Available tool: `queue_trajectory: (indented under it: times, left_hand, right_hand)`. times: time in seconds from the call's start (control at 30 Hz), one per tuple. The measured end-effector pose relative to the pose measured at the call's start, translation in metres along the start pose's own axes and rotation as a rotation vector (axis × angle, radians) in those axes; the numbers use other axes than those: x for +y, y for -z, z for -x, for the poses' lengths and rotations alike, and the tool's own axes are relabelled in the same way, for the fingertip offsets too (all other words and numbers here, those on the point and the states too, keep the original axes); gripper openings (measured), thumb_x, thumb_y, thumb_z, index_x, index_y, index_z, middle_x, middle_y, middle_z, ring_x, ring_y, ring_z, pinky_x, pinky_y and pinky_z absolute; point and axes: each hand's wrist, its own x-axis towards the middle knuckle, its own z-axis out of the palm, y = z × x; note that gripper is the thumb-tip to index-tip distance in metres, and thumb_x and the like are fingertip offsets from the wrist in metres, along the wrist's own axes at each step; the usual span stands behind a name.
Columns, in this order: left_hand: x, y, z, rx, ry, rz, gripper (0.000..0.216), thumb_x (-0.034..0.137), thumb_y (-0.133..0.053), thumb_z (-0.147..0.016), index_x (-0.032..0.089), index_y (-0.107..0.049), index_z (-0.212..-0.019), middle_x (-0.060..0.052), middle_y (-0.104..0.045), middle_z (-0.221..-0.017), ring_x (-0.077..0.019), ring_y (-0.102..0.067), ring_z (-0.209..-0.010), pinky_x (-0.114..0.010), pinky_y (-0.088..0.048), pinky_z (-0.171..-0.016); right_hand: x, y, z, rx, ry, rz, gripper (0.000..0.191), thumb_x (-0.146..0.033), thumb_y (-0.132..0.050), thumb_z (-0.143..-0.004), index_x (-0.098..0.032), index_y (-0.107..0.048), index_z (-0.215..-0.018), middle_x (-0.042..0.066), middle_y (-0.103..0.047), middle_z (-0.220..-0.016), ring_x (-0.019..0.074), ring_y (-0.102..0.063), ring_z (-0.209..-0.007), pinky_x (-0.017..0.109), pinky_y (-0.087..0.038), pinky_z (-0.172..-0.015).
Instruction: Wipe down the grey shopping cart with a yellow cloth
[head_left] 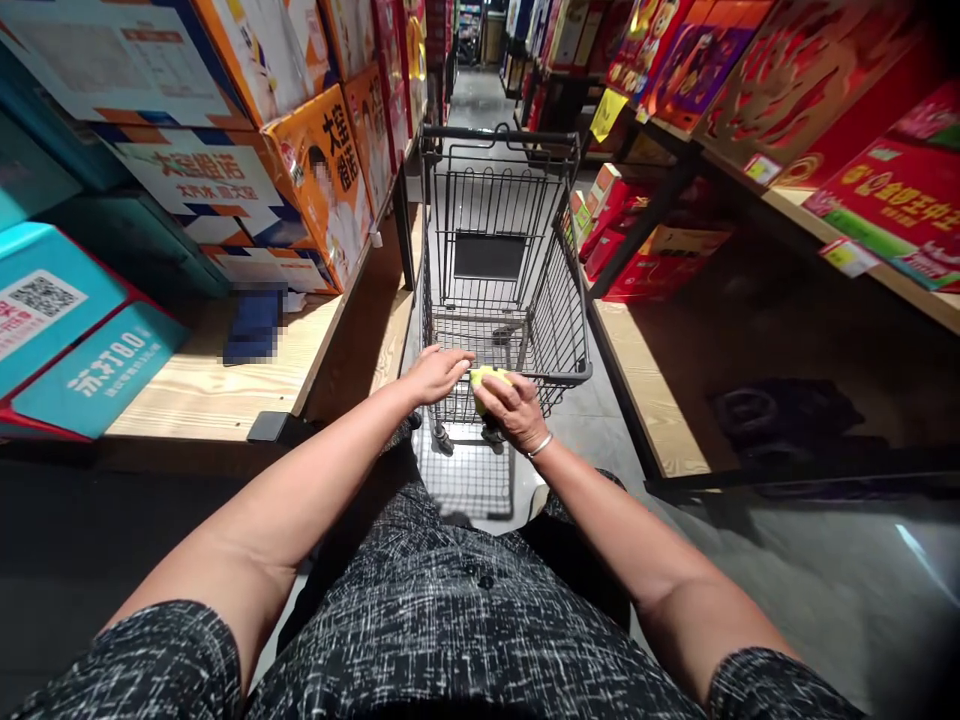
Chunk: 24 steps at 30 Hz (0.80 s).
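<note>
A black wire shopping cart (511, 258) stands in the aisle in front of me, its near rim at my hands. My right hand (517, 408), with a silver bracelet at the wrist, is closed around a crumpled yellow-green cloth (491, 377) at that rim. The cloth is partly hidden by the fingers, so its full shape does not show. My left hand (441, 375) is just left of the cloth, over the near left corner of the cart. Its fingers are stretched out together, palm down, with nothing visible in them.
Stacked orange and white drink cartons (319, 185) and a turquoise box (97, 340) stand on the left wooden shelf. A small dark blue item (255, 322) lies near its edge. Red gift boxes (892, 190) fill the right shelves, whose lower wooden board (649, 390) flanks the cart closely.
</note>
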Motion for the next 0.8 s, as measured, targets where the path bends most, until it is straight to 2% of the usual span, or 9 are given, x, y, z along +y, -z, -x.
queue_trajectory:
  times: [0.17, 0.3, 0.37, 0.47, 0.67, 0.73, 0.8]
  left_hand:
    - [0.006, -0.007, 0.002, -0.006, -0.035, -0.075, 0.049, 0.041, -0.028, -0.107, 0.022, -0.067, -0.129, -0.009, -0.071, -0.136, -0.0284, -0.061, -0.13, -0.051, -0.035, -0.114]
    - [-0.008, -0.005, 0.002, 0.02, -0.03, -0.097, 0.04, 0.038, -0.035, -0.104, 0.023, -0.066, -0.124, -0.008, -0.073, -0.127, -0.029, -0.063, -0.123, -0.049, -0.036, -0.109]
    - [-0.015, -0.004, 0.0, 0.044, -0.026, -0.105, 0.035, 0.036, -0.039, -0.103, 0.024, -0.067, -0.121, -0.007, -0.074, -0.124, -0.0289, -0.064, -0.121, -0.048, -0.036, -0.108]
    - [-0.025, -0.002, -0.005, 0.054, -0.015, -0.131, 0.033, 0.036, -0.042, -0.101, 0.025, -0.068, -0.118, -0.006, -0.075, -0.122, -0.0276, -0.065, -0.118, -0.047, -0.036, -0.106]
    - [-0.033, 0.006, -0.011, -0.001, -0.016, -0.127, 0.035, 0.037, -0.041, -0.1, 0.025, -0.068, -0.119, -0.006, -0.075, -0.123, -0.0282, -0.065, -0.118, -0.049, -0.036, -0.106]
    - [-0.034, 0.009, -0.012, -0.015, -0.014, -0.106, 0.036, 0.04, -0.04, -0.1, 0.026, -0.068, -0.116, -0.005, -0.076, -0.119, -0.0274, -0.065, -0.116, -0.049, -0.036, -0.106]
    - [-0.034, 0.01, -0.013, -0.013, -0.009, -0.101, 0.036, 0.043, -0.04, -0.1, 0.026, -0.069, -0.113, -0.004, -0.077, -0.115, -0.0264, -0.066, -0.114, -0.048, -0.036, -0.106]
  right_hand:
    - [-0.023, -0.055, 0.049, -0.297, 0.033, -0.015, 0.034, -0.013, -0.052, -0.101, -0.03, -0.072, -0.123, 0.002, -0.072, -0.122, 0.0165, -0.059, -0.103, 0.03, -0.05, -0.09]
    - [-0.027, -0.074, 0.076, -0.333, 0.024, -0.008, 0.029, -0.008, -0.055, -0.096, -0.027, -0.077, -0.098, 0.003, -0.075, -0.102, 0.0152, -0.06, -0.087, 0.028, -0.05, -0.078]
    - [-0.022, -0.071, 0.075, -0.327, 0.013, 0.008, 0.031, -0.006, -0.055, -0.094, -0.027, -0.077, -0.103, 0.004, -0.075, -0.104, 0.0161, -0.06, -0.088, 0.028, -0.05, -0.078]
    - [-0.011, -0.052, 0.054, -0.277, -0.009, 0.039, 0.038, -0.011, -0.057, -0.095, -0.03, -0.072, -0.124, 0.003, -0.072, -0.123, 0.0183, -0.058, -0.101, 0.031, -0.052, -0.086]
    - [0.017, 0.009, -0.006, 0.085, -0.086, 0.017, 0.043, -0.023, -0.059, -0.099, -0.034, -0.064, -0.14, 0.007, -0.065, -0.136, 0.0252, -0.048, -0.125, 0.046, -0.046, -0.111]
    - [0.024, 0.016, -0.008, 0.126, -0.127, 0.017, 0.045, -0.024, -0.06, -0.098, -0.035, -0.062, -0.142, 0.007, -0.063, -0.138, 0.0261, -0.047, -0.128, 0.048, -0.044, -0.114]
    - [0.027, 0.009, 0.004, 0.104, -0.145, 0.039, 0.043, -0.023, -0.059, -0.098, -0.035, -0.064, -0.14, 0.007, -0.064, -0.136, 0.0258, -0.048, -0.126, 0.047, -0.046, -0.111]
